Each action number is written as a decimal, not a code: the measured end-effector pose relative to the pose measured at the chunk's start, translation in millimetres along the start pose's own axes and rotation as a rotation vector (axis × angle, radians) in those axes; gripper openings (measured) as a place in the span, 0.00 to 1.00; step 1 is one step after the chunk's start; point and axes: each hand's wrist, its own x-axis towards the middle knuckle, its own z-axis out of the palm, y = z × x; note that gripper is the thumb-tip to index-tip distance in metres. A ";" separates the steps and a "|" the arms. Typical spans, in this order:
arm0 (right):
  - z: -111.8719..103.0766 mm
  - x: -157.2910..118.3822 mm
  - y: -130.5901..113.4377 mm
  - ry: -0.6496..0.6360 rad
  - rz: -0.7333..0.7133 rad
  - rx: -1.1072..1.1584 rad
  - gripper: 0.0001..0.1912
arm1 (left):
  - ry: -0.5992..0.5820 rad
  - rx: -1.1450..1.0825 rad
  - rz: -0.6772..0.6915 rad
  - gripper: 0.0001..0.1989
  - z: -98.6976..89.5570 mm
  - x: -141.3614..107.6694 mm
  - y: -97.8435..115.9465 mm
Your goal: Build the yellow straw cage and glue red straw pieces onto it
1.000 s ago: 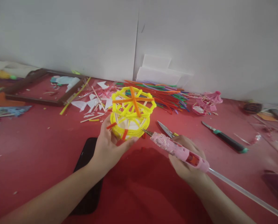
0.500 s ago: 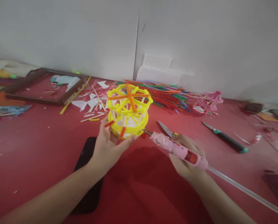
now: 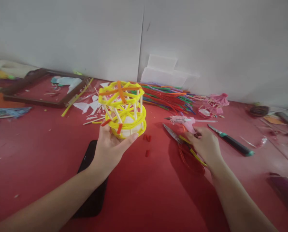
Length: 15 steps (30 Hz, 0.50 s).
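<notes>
My left hand is wrapped round the base of a small round frame model, made of yellow pipe cleaners and pale sticks, and holds it above the table. An orange cross spans its top, and short red pieces stick to its lower ring. On the right, my right hand is closed on the handle of a pink glue gun, whose nozzle points left. Beneath that hand lies a pair of scissors with red and yellow handles. Short red pipe cleaner bits lie between my hands.
A black phone lies under my left forearm. Right of the scissors is a craft knife. Along the wall are a bundle of coloured pipe cleaners, a pink model, white scraps and a brown frame.
My right hand has carried the glue gun away from the model, up and to the right, and turned it nearly level. My left hand has shifted the model slightly left and tilted it.
</notes>
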 end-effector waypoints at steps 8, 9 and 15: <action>7.3 -18.9 -30.4 0.243 -0.289 -0.137 0.21 | -0.010 -0.024 -0.041 0.24 6.0 1.5 7.6; 6.8 -24.1 -39.4 0.228 -0.383 -0.090 0.21 | -0.008 -0.018 -0.038 0.24 5.9 1.4 6.6; 13.1 -53.8 -84.0 -0.315 -0.887 0.152 0.15 | 0.014 0.060 -0.085 0.25 3.1 0.1 -0.9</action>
